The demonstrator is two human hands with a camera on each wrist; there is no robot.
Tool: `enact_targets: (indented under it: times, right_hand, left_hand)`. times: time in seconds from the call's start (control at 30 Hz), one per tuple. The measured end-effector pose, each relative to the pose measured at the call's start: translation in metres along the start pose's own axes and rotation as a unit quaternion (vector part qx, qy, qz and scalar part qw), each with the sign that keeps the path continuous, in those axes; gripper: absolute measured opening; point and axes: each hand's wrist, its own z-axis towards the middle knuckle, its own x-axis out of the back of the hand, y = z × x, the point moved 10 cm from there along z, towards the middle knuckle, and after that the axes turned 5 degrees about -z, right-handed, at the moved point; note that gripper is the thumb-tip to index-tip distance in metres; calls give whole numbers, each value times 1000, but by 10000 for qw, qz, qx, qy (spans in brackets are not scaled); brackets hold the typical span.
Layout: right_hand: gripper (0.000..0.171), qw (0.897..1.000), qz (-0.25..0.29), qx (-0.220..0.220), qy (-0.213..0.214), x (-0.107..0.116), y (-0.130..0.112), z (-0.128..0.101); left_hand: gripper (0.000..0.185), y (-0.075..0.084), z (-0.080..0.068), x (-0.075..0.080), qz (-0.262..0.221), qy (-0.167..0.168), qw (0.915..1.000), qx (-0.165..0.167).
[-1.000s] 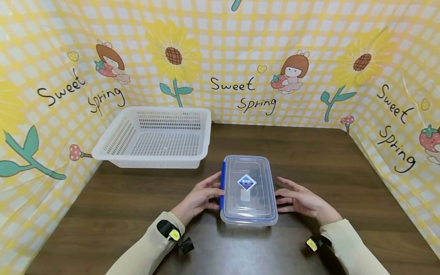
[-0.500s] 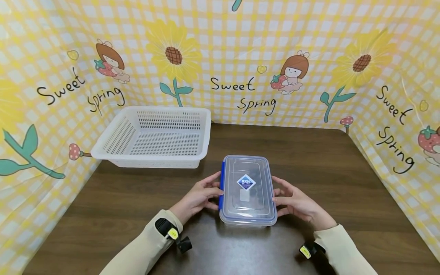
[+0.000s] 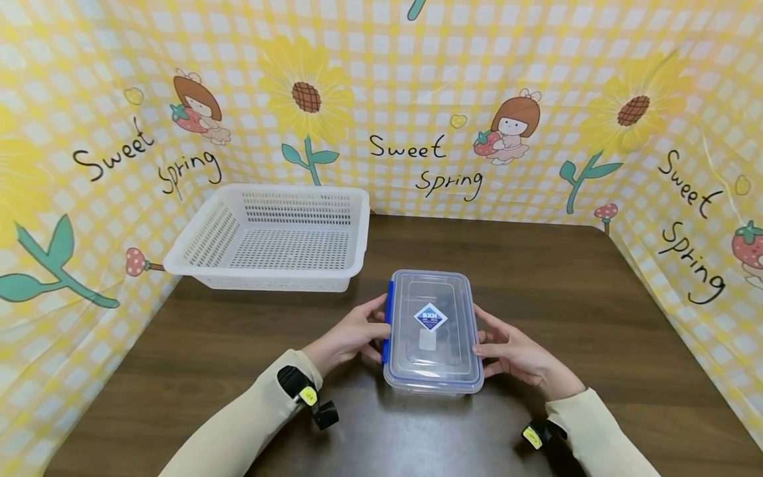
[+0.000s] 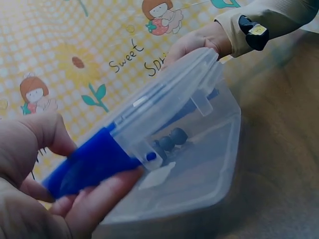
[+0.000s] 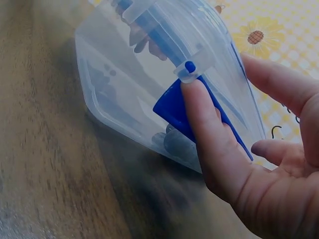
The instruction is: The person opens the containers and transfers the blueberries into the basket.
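Observation:
A clear plastic food container (image 3: 441,361) with a blue-rimmed lid and a diamond-shaped label (image 3: 430,317) stands on the table, its lid on. At its left side my left hand (image 3: 346,338) grips the blue latch (image 4: 84,162), with fingers on either side of it in the left wrist view. Opposite, my right hand (image 3: 521,354) holds the right side, thumb at the lid's edge. The right wrist view shows a finger against the other blue latch (image 5: 174,107), tilted out from the wall. Dark rounded things (image 4: 172,140) show through the left wall.
A white slotted plastic basket (image 3: 286,281) stands at the back left of the brown wooden table (image 3: 507,258). Yellow checked cloth (image 3: 405,79) printed with sunflowers hangs behind and along both sides. Cameras are strapped to both wrists.
My right hand has moved left from beside the container to its right side. My left hand stays at the left latch, its fingers slightly shifted. The head view has drifted slightly.

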Motion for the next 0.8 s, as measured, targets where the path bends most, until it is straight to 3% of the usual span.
enact_targets:
  times: [0.27, 0.53, 0.67, 0.8]
  right_hand:
    - [91, 9999, -105, -10, -55, -1, -3, 1]
    - [92, 9999, -136, -51, -22, 1, -3, -1]
    - [93, 9998, -142, -84, -55, 0, -4, -2]
    - [93, 9998, -137, -89, -62, 0, -3, -2]
  left_hand:
    - [83, 13, 2, -11, 977, -89, 9952, 0]
    - [82, 25, 1, -17, 2057, 292, 9770, -475]
    - [75, 18, 2, -14, 1567, -8, 9872, -302]
    - [85, 5, 2, -6, 389, -651, 9970, 142]
